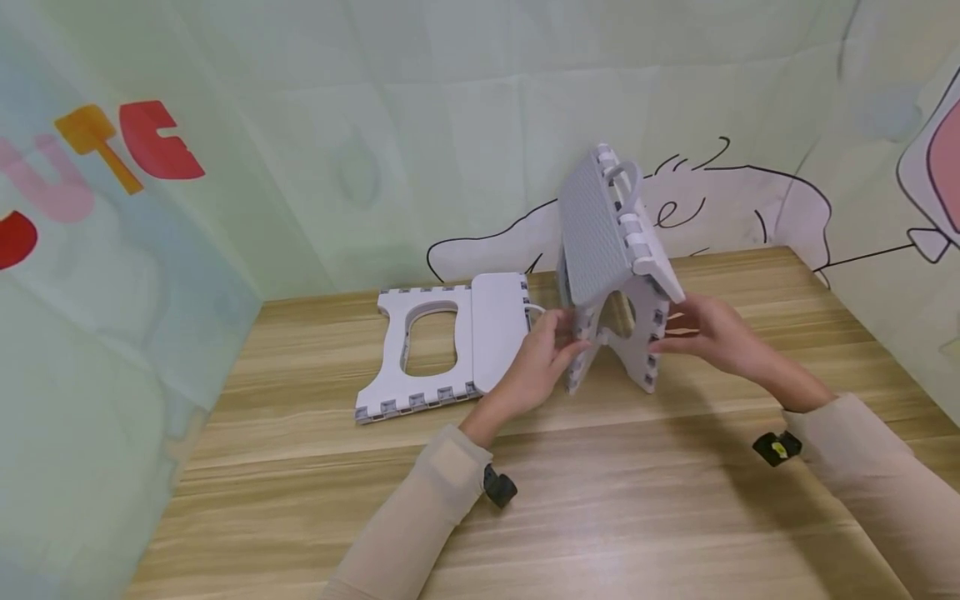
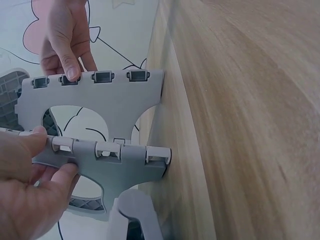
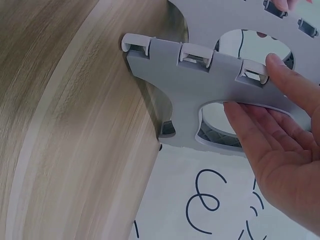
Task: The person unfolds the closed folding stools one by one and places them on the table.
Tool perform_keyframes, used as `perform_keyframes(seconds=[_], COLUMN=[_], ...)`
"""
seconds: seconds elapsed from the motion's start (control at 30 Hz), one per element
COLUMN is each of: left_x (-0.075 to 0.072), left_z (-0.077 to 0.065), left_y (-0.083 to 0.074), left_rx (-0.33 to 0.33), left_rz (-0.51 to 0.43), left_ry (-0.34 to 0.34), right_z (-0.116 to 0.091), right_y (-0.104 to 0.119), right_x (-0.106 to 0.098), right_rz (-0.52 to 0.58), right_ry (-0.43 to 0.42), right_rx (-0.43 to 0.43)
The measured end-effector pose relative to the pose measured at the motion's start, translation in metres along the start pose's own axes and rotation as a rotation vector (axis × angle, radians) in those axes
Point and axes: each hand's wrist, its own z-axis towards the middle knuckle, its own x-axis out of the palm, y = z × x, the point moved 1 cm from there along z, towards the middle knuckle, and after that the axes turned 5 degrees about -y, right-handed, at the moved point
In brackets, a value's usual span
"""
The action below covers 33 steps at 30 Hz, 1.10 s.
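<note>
A white and grey folding step stool (image 1: 596, 237) stands half unfolded, its two seat halves peaked like a roof and its leg panels spread below. My left hand (image 1: 534, 360) grips the edge of the left leg panel between thumb and fingers. On the other side, my right hand (image 1: 720, 335) holds the right leg panel. The right wrist view has the thumb of that hand (image 3: 285, 142) on the hinged edge and its fingers against the panel by the oval opening. A carry handle (image 1: 628, 179) sticks out at the stool's ridge.
Just left of my left hand, a second folding stool (image 1: 498, 325) lies folded flat on the wooden table (image 1: 600, 517). Behind the table hangs a pale green printed cloth (image 1: 450, 125) with cartoon drawings and letters. Dark wrist devices sit below both cuffs.
</note>
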Motion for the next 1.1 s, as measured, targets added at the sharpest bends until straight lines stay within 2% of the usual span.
perform_keyframes(seconds=[0.53, 1.1], left_x=[0.003, 0.004], left_z=[0.0, 0.001], left_y=[-0.001, -0.004], left_rx=[0.0, -0.014], left_rz=[-0.004, -0.019], left_ry=[-0.003, -0.009], right_z=[-0.008, -0.015], right_y=[-0.004, -0.01], right_x=[-0.009, -0.018], right_rz=[-0.032, -0.008], right_ry=[-0.023, -0.03], right_rx=[0.025, 0.029])
